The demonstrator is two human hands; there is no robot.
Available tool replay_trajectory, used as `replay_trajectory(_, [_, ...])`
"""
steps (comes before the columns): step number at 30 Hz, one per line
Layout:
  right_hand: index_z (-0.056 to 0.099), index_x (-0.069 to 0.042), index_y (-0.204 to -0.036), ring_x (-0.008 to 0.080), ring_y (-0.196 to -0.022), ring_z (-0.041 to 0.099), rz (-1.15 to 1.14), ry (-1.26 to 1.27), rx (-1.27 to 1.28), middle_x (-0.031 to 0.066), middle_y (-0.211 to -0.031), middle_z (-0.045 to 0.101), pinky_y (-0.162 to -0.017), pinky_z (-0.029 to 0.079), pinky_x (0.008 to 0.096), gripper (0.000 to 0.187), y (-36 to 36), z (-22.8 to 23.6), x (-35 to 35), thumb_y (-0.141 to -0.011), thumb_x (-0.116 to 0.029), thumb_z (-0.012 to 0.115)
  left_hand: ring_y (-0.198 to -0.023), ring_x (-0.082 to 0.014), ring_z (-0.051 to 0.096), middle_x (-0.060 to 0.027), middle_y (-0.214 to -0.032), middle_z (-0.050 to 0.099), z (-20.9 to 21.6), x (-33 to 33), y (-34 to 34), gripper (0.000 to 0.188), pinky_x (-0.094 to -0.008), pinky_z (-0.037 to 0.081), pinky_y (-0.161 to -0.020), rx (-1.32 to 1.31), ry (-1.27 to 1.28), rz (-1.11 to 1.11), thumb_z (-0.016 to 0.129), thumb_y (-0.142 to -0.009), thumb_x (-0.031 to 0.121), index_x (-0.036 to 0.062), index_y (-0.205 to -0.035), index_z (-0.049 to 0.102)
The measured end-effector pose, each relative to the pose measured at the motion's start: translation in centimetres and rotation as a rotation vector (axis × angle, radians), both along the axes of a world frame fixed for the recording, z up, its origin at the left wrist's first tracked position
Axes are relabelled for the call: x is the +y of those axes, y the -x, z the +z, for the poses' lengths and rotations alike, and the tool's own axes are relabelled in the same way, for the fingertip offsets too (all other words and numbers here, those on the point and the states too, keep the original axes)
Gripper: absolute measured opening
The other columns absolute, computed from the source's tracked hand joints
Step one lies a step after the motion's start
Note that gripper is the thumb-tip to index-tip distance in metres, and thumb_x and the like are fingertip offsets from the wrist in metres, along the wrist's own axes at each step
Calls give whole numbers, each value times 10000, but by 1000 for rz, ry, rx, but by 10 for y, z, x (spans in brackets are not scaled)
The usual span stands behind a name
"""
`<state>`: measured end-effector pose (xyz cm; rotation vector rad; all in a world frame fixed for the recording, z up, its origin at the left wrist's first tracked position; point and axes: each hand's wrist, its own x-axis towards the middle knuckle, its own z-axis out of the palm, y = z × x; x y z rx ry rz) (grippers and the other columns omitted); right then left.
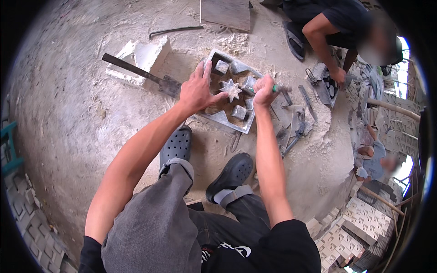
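A grey mould with raised blocks and a star-shaped piece in its middle lies on the dusty ground in front of my feet. My left hand rests on its left side, fingers spread and thumb reaching toward the star. My right hand is closed around a green-handled tool over the right side of the mould. The tool's working end is hidden, so its kind does not show. Beside my left hand lies a long dark flat-bladed metal tool, its far end propped on a broken white block.
A bent metal rod and a board lie farther off. Several hand tools are scattered to the right. A person crouches at upper right over another mould; another person is beyond. Patterned tiles stand stacked at lower right.
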<state>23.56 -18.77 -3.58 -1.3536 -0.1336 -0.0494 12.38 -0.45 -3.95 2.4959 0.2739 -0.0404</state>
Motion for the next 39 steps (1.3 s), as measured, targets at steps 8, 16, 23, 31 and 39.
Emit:
replay_trajectory(8, [351, -151, -528, 68, -382, 340, 3, -14, -59, -26, -458, 374, -380, 242, 272, 458, -2, 40, 7, -928, -221, 562, -1359, -408, 456, -265, -1547, 315, -4, 10, 7, 1228, -467, 482, -1035, 14, -22, 7, 679, -750, 745, -19, -1558, 158])
replay_trajectory(16, [410, -140, -540, 70, -414, 364, 55, 43, -4, -31, -492, 424, -413, 275, 282, 439, -5, 33, 4, -950, -191, 557, -1343, -421, 465, -265, -1543, 320, -10, 12, 8, 1223, -469, 488, -1025, -25, -37, 15, 666, -759, 748, -34, -1553, 165])
replay_trajectory(23, [388, -151, -532, 89, -382, 355, -122, 90, 46, -21, -477, 421, -393, 266, 285, 430, -5, 13, 16, -918, -206, 569, -1321, -418, 489, -265, -1532, 330, -11, 9, 5, 1205, -470, 528, -967, -74, -41, 16, 687, -745, 730, -29, -1548, 207])
replay_trajectory(31, [414, -123, -559, 100, -423, 428, -669, 150, 144, -5, -487, 451, -417, 323, 298, 464, 25, 35, 39, -972, -267, 572, -1332, -420, 483, -277, -1534, 335, -6, 5, 3, 1218, -467, 512, -991, -48, -31, 12, 684, -747, 734, -36, -1550, 189])
replay_trajectory(39, [345, -157, -549, 98, -415, 305, 9, 12, 80, -29, -476, 341, -435, 268, 298, 494, 13, 31, 14, -973, -222, 591, -1341, -412, 476, -275, -1539, 330, -6, 6, 2, 1216, -462, 521, -980, -20, -34, 15, 690, -742, 729, -26, -1554, 192])
